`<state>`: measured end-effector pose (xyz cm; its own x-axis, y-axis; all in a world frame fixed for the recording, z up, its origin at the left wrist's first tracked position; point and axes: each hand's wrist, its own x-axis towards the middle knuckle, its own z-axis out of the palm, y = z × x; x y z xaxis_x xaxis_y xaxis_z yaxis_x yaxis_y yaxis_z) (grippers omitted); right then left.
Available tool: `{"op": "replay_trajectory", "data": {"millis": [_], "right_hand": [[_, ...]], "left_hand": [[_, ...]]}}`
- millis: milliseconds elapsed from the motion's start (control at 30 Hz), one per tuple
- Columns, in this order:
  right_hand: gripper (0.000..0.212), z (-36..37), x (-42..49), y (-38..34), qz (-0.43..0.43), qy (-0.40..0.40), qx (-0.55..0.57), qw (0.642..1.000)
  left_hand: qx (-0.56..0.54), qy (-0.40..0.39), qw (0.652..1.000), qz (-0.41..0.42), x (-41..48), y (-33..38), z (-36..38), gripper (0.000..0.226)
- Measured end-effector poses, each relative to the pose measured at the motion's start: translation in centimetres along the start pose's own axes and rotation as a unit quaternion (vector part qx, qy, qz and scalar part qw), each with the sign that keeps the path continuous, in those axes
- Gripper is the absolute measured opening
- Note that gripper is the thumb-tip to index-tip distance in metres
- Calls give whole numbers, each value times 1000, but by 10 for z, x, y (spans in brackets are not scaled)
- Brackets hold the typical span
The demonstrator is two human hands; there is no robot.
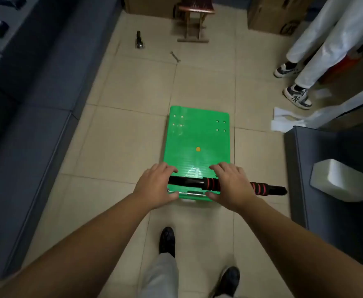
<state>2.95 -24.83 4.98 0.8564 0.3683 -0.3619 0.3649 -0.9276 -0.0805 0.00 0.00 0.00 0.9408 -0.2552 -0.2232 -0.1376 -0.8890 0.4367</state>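
The left hand (157, 186) and the right hand (230, 186) are each wrapped over a black bar (189, 183), fingers across its far side and thumbs on the near side. The left hand covers the bar's left end, and the right sits on a red-and-black ribbed grip, with more of the bar sticking out toward 3 o'clock. The bar lies crosswise over the near edge of a green platform (197, 136), which rests flat on the tiled floor and stretches away toward 12 o'clock, a yellow dot (198, 149) near its middle. Beyond it at 12 o'clock a wrench (175, 56) and a dark tool (139, 40) lie on the tiles, with a wooden stool (194, 22) and cardboard boxes (271, 16) farther off. At 2 o'clock stand another person's legs (318, 46), with a white sheet (284, 119) near the feet. A dark cabinet (327, 211) bearing a white block (337, 179) is near the bar's right end at 3 o'clock. A grey sofa (36, 125) runs along 9 o'clock. The person's own shoes (167, 239) are at 6 o'clock.
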Motion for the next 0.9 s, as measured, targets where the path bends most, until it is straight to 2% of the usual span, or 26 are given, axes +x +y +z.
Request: {"op": "replay_trajectory", "data": {"millis": [100, 133, 233, 367, 467, 600, 700, 767, 833, 900], "right_hand": [[66, 14, 12, -2, -29, -29, 2, 999], [57, 17, 13, -3, -27, -45, 6, 999], [28, 20, 21, -2, -12, -19, 16, 1000], [28, 29, 24, 1, -7, 12, -2, 1000], [29, 40, 21, 7, -30, 49, 5, 998], [29, 42, 17, 24, -58, 95, 11, 994], [29, 37, 1, 43, -77, 102, 29, 991], [30, 34, -12, 56, -84, 110, 47, 989], [30, 32, -26, 67, -84, 121, 84, 985], [30, 31, -42, 78, -83, 139, 129, 978]], "left_hand": [[-36, -18, 999, -15, 10, -15, 17, 64], [-50, -31, 998, -27, 13, -18, 21, 62], [-127, -38, 990, -56, 23, -31, 35, 53], [-245, -72, 961, -103, 33, -39, 56, 21], [-246, -109, 958, -101, 43, -41, 66, 26], [-274, -111, 951, -93, 41, -26, 64, 23], [-270, -117, 951, -95, 29, 3, 53, 27], [-235, -123, 960, -94, 22, 24, 40, 31], [-193, -129, 968, -95, 16, 45, 25, 24], [-153, -128, 976, -87, 8, 70, 10, 26]]}}
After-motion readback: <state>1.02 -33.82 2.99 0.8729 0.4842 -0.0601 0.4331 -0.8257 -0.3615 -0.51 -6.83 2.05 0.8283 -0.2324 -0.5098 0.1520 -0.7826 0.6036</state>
